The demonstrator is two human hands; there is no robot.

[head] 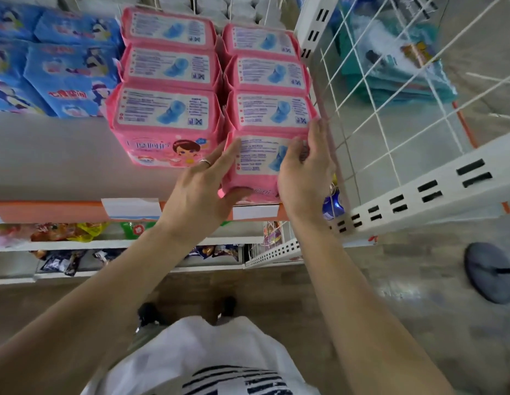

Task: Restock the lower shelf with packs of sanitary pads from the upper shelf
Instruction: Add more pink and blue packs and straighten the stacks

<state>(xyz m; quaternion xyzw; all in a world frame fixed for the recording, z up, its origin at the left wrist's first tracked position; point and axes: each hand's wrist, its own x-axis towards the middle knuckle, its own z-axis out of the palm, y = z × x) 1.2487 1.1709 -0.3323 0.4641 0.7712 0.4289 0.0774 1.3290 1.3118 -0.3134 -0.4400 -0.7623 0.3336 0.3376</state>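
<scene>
Two rows of pink sanitary pad packs stand on a white shelf (48, 166) with an orange front strip. The front pack of the right row (256, 161) sits at the shelf's edge between my hands. My left hand (199, 186), with a ring on one finger, presses against the pack's left side with fairly straight fingers. My right hand (305, 172) grips the pack's right side, fingers curled over its top. Behind it stand more pink packs (265, 112). The left row's front pack (165, 124) stands just left of my left hand.
Blue pad packs (63, 72) fill the shelf's left part. A white wire side panel (362, 109) bounds the shelf on the right, close to my right hand. Lower shelves (105, 243) hold snack bags. A blue can (332, 206) sits below the right hand.
</scene>
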